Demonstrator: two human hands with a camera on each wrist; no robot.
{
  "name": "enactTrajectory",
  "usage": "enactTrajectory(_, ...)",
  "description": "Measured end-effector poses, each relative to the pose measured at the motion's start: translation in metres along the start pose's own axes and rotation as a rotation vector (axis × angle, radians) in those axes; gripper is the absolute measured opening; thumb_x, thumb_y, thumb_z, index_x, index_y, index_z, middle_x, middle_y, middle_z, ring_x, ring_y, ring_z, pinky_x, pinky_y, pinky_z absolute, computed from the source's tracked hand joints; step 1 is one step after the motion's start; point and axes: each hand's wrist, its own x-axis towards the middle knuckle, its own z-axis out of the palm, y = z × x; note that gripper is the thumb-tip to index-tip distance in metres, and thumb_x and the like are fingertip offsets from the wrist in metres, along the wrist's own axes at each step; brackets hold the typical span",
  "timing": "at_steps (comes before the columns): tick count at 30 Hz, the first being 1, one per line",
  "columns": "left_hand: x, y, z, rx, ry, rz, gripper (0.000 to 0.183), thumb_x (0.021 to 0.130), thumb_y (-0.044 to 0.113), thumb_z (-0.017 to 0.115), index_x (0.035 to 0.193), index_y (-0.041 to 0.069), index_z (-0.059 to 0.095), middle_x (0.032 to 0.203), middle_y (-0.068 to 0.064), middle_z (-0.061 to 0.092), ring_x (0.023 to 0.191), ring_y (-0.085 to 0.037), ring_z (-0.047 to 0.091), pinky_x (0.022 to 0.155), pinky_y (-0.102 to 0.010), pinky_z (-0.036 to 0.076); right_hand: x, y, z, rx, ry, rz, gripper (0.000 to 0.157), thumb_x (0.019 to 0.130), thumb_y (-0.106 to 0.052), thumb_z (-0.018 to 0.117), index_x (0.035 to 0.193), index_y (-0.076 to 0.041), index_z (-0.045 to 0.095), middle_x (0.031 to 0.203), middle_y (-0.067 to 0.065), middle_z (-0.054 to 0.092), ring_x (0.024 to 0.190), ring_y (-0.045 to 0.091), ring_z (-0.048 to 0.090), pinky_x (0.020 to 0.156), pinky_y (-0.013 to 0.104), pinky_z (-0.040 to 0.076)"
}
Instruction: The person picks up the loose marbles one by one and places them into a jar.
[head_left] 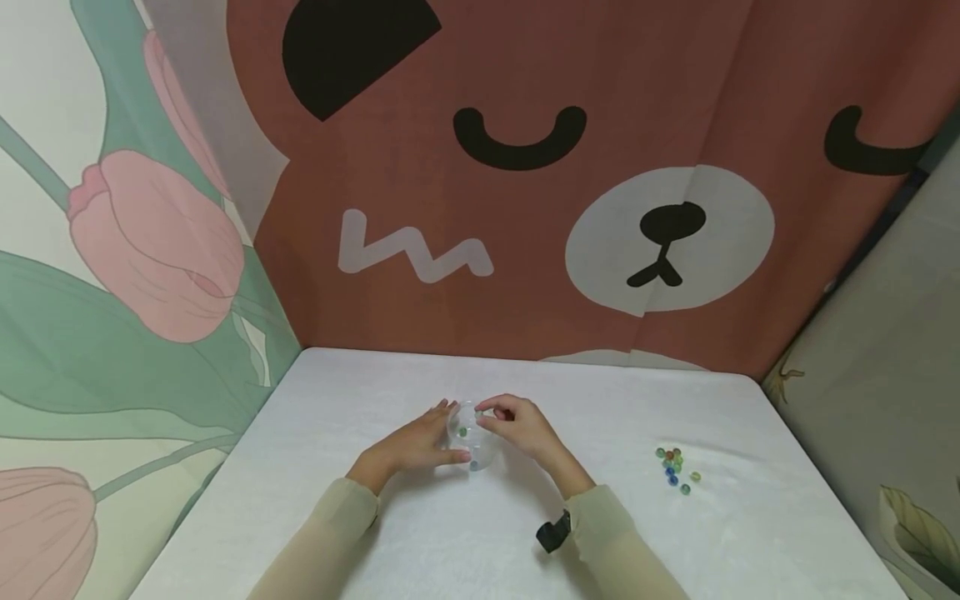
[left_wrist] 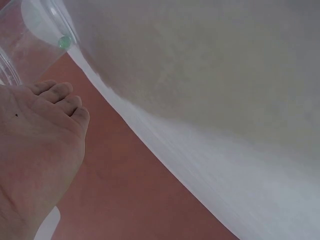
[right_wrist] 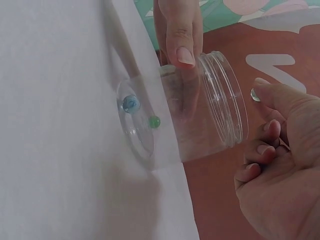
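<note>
A clear jar (head_left: 487, 446) with a threaded rim (right_wrist: 235, 100) stands upright and uncovered on the white table. My left hand (head_left: 420, 442) holds it from the left, thumb on the near side and fingers on the far side. Inside, at the bottom, lie a green marble (right_wrist: 154, 122) and a light blue marble (right_wrist: 131, 104). Just above the jar's mouth, my right hand (head_left: 521, 425) pinches a pale, clear marble (right_wrist: 255, 95) between thumb and index finger. The left wrist view catches the left palm (left_wrist: 40, 135) beside the jar.
Several loose marbles (head_left: 672, 480), green, blue, yellowish and reddish, lie in a group on the right of the white table (head_left: 600, 542). A black strap device (head_left: 553, 533) is at the right wrist. Printed curtains (head_left: 420, 317) stand behind and beside the table.
</note>
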Motion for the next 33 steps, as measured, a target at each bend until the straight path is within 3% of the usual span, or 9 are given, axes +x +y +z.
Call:
enactTrajectory(8, -0.001, 0.001, 0.001, 0.007, -0.004, -0.011, 0.102, 0.090, 0.065, 0.065, 0.162, 0.008, 0.021, 0.169, -0.014, 0.016, 0.156, -0.033, 0.010, 0.122, -0.059, 0.021, 0.001, 0.002, 0.004, 0.000, -0.028, -0.031, 0.029, 0.093, -0.024, 0.076, 0.121, -0.018, 0.074, 0.078, -0.001, 0.048, 0.075, 0.015, 0.046, 0.060, 0.024, 0.038)
enactTrajectory(18, 0.000, 0.000, 0.001, -0.002, -0.001, -0.003, 0.102, 0.089, 0.064, 0.066, 0.162, 0.009, 0.021, 0.169, -0.013, 0.017, 0.156, -0.033, 0.009, 0.123, -0.058, 0.019, -0.001, 0.001, 0.003, -0.005, -0.033, -0.034, 0.031, 0.092, -0.023, 0.077, 0.123, -0.018, 0.073, 0.078, -0.002, 0.048, 0.075, 0.014, 0.046, 0.060, 0.023, 0.037)
enactTrajectory(25, 0.000, -0.002, 0.002, -0.008, 0.007, -0.002, 0.100, 0.090, 0.064, 0.066, 0.162, 0.012, 0.022, 0.169, -0.012, 0.018, 0.156, -0.033, 0.010, 0.122, -0.060, 0.020, -0.003, -0.001, -0.002, -0.004, -0.037, -0.035, 0.036, 0.092, -0.024, 0.077, 0.125, -0.012, 0.071, 0.079, -0.001, 0.048, 0.075, 0.015, 0.046, 0.061, 0.024, 0.038)
enactTrajectory(33, 0.001, -0.001, 0.002, 0.000, 0.015, 0.003, 0.098, 0.090, 0.063, 0.067, 0.162, 0.014, 0.023, 0.168, -0.012, 0.019, 0.156, -0.033, 0.011, 0.122, -0.059, 0.020, -0.006, 0.004, -0.010, -0.018, -0.013, -0.010, 0.034, 0.092, -0.025, 0.078, 0.124, -0.016, 0.072, 0.079, -0.001, 0.048, 0.075, 0.016, 0.046, 0.059, 0.024, 0.037)
